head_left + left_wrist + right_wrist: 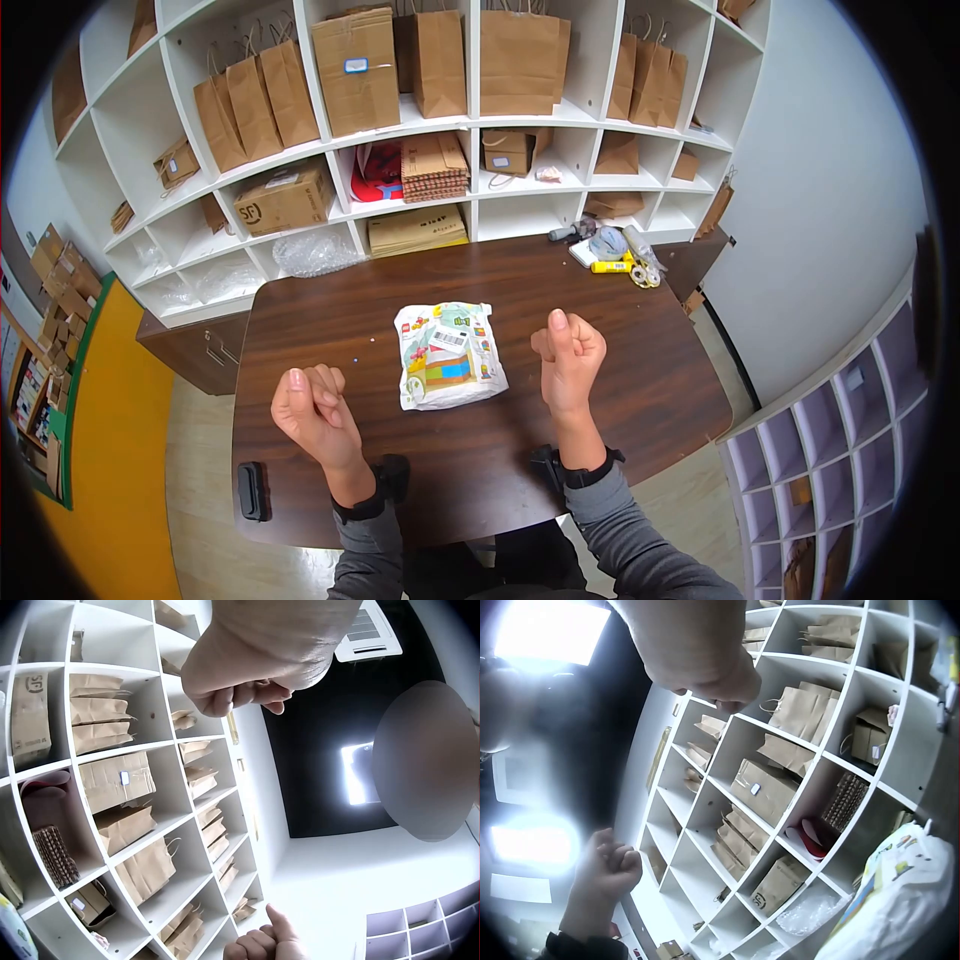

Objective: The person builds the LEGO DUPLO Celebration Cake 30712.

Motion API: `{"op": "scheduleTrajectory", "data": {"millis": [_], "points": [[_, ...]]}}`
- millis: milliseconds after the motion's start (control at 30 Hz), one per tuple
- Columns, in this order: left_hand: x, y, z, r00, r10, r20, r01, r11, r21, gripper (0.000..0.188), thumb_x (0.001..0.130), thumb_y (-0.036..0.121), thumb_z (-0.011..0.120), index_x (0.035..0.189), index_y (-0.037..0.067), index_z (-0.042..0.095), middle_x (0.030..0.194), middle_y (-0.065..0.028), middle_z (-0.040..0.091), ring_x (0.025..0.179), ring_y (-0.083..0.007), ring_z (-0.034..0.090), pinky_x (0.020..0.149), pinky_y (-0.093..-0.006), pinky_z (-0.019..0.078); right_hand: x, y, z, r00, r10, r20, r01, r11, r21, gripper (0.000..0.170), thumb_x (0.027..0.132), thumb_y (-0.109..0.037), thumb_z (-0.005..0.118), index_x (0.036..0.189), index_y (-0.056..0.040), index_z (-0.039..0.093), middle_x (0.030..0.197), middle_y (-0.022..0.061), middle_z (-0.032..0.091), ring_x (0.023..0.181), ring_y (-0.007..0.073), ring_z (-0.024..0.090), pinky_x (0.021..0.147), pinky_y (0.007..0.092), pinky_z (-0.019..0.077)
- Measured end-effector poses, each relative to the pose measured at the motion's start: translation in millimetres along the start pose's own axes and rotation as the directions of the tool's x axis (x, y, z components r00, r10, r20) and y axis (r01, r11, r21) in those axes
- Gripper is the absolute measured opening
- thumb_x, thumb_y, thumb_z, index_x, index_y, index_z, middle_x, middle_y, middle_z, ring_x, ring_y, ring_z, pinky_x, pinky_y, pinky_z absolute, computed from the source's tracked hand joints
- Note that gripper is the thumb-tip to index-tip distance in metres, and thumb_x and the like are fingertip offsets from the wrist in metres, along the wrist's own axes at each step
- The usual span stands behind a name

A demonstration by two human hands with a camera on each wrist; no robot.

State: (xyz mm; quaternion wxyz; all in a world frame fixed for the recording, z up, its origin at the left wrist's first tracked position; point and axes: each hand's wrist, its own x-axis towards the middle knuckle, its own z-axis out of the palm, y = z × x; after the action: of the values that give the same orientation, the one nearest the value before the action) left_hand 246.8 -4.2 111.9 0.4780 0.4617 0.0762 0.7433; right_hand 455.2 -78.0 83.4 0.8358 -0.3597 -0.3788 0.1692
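A white printed plastic packet (pixel 452 357) with a barcode label lies flat on the dark wooden table (pixel 330 310); part of it shows at the lower right of the right wrist view (pixel 889 900). My left hand (pixel 318 408) is raised to the packet's left, fingers curled in and holding nothing. To its right my right hand (pixel 570 362) is up in a fist with the thumb on top, also holding nothing. Neither hand touches the packet. Each wrist view shows both fists, the left (pixel 262 660) and the right (pixel 705 667) near their own cameras.
A black case (pixel 253 491) lies at the table's left front edge. At the back right are a yellow tube (pixel 611 267), tape rolls (pixel 645 275) and other small items. White shelves (pixel 390 222) with paper bags and boxes stand behind the table.
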Motion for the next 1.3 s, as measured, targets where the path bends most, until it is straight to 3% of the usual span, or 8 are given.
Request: {"op": "scheduleTrajectory", "data": {"millis": [233,400,633,733,900,1033,1233,1300], "points": [[4.6,1.9,-4.5,1.0,-0.014,0.005,0.014,0.999,-0.039,0.037,0.094,0.015,0.04,0.058,0.009,0.038,0.044,0.0029,0.027,0.042,-0.0049,0.018,0.045,-0.0231,0.0186,1.1,8.5,9.2,0.999,-0.038,-0.027,0.04,0.995,0.092,0.047,0.091,-0.012,0.054,0.057,-0.016,0.021,0.051,-0.0065,0.02,0.045,0.0049,0.013,0.044,0.0252,0.0158],[7.2,4.4,-8.6,0.998,-0.029,-0.054,0.026,0.998,-0.064,0.039,0.093,0.015,0.042,0.055,0.008,0.037,0.044,0.0016,0.031,0.041,-0.0046,0.021,0.044,-0.0233,0.0196,0.2,14.3,11.9,0.993,-0.109,0.049,0.101,0.983,0.156,0.046,0.095,-0.02,0.046,0.057,-0.0139,0.021,0.049,-0.0057,0.019,0.045,0.0057,0.014,0.044,0.0268,0.0163],[10.1,-3.3,-11.2,0.997,-0.043,-0.057,0.042,0.999,-0.011,0.039,0.093,0.015,0.043,0.056,0.008,0.037,0.044,0.0023,0.031,0.041,-0.004,0.022,0.044,-0.0227,0.0198,3.0,8.3,26.6,0.999,-0.044,0.032,0.038,0.984,0.172,0.046,0.097,-0.023,0.042,0.057,-0.0134,0.021,0.047,-0.0051,0.017,0.043,0.0064,0.012,0.045,0.027,0.0168],[14.0,-10.9,-16.0,0.996,-0.069,-0.06,0.068,0.997,-0.019,0.038,0.095,0.016,0.042,0.057,0.01,0.039,0.043,0.003,0.029,0.04,-0.0041,0.019,0.042,-0.0225,0.0186,-0.2,8.1,37.9,1.0,-0.03,0.003,0.027,0.955,0.295,0.045,0.096,-0.016,0.043,0.055,-0.0108,0.024,0.047,-0.0053,0.021,0.042,0.0045,0.016,0.043,0.0255,0.0161],[13.6,-9.3,-13.9,0.993,-0.091,-0.076,0.089,0.995,-0.033,0.04,0.093,0.015,0.045,0.055,0.008,0.037,0.044,0.0026,0.031,0.04,-0.0035,0.021,0.043,-0.0221,0.0193,-4.8,7.6,38.5,0.998,-0.009,0.065,-0.013,0.948,0.319,0.044,0.096,-0.016,0.042,0.056,-0.0103,0.025,0.047,-0.0054,0.022,0.042,0.0042,0.016,0.043,0.0256,0.0166],[7.6,-3.5,-11.4,0.998,-0.059,-0.033,0.062,0.992,0.111,0.039,0.094,0.016,0.044,0.057,0.01,0.037,0.044,0.003,0.031,0.038,-0.0035,0.02,0.042,-0.0224,0.0184,-3.5,-0.6,40.5,0.999,-0.003,0.055,-0.014,0.951,0.308,0.044,0.096,-0.015,0.043,0.056,-0.0107,0.025,0.048,-0.0055,0.023,0.043,0.004,0.016,0.043,0.0252,0.0171],[6.7,-0.3,-7.5,0.992,-0.114,-0.048,0.117,0.991,0.071,0.041,0.092,0.015,0.048,0.054,0.007,0.036,0.046,0.0012,0.033,0.04,-0.0043,0.024,0.043,-0.0224,0.02,-2.9,4.5,29.7,1.0,0.018,-0.022,-0.012,0.969,0.246,0.045,0.091,-0.009,0.052,0.056,-0.0127,0.024,0.049,-0.0065,0.025,0.043,0.0037,0.017,0.042,0.0246,0.0166],[4.0,2.2,-6.9,0.994,-0.106,-0.023,0.108,0.989,0.102,0.041,0.092,0.015,0.048,0.054,0.006,0.037,0.046,0.0005,0.035,0.041,-0.0047,0.025,0.043,-0.0225,0.0198,-0.2,8.5,26.3,0.999,0.035,-0.006,-0.034,0.986,0.162,0.044,0.092,-0.012,0.051,0.058,-0.0147,0.023,0.049,-0.0064,0.019,0.042,0.0046,0.012,0.043,0.026,0.017]]}}
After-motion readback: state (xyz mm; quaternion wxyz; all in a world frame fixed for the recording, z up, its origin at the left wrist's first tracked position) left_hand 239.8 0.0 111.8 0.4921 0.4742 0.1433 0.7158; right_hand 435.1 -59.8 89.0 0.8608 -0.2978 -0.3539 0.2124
